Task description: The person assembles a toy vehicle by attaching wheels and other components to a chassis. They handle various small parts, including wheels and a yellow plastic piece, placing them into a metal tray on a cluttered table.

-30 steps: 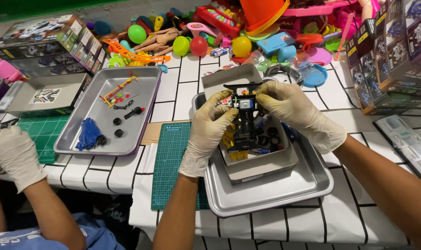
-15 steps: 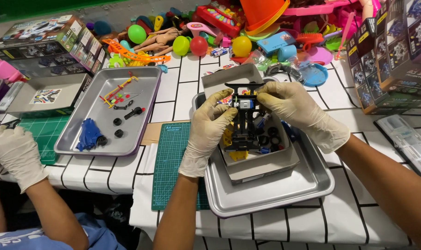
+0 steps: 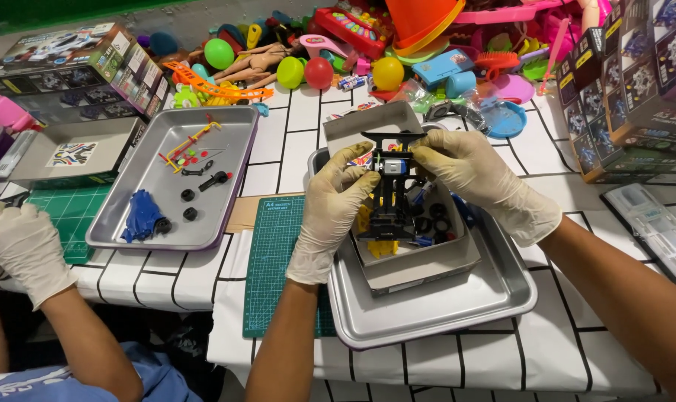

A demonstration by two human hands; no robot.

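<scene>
At centre frame, both gloved hands hold a black toy car chassis [image 3: 392, 195] over an open cardboard box [image 3: 416, 249] that sits inside a steel tray [image 3: 457, 309]. Left hand [image 3: 336, 202] pinches the chassis from nine o'clock, fingers narrow on its side; right hand [image 3: 472, 170] grips it from two o'clock, fingers curled over the top end. Under the chassis the box holds small black wheels [image 3: 436, 220], yellow parts [image 3: 382, 248] and blue bits, though the hands hide much of it.

At ten o'clock a second steel tray [image 3: 129, 223] holds a crumpled blue piece [image 3: 141, 216], loose black wheels [image 3: 188, 204] and a yellow and red parts sprue [image 3: 189, 145]. A green cutting mat [image 3: 274, 260] lies between the trays, at nine o'clock of the box.

Everything rests on a white table with black grid lines [image 3: 293, 123]. Along twelve o'clock runs a heap of bright plastic toys [image 3: 367, 52], with coloured balls and an orange bucket among them. Printed kit boxes stand at eleven o'clock [image 3: 62, 67] and at two o'clock [image 3: 635, 82]. At eight o'clock another person's gloved hand [image 3: 21, 246] rests at the table edge.

The chassis has its long axis running from twelve to six o'clock, tilted up toward the camera, with a black wing bar [image 3: 393, 137] at its far end; which end is the nose I cannot tell.
</scene>
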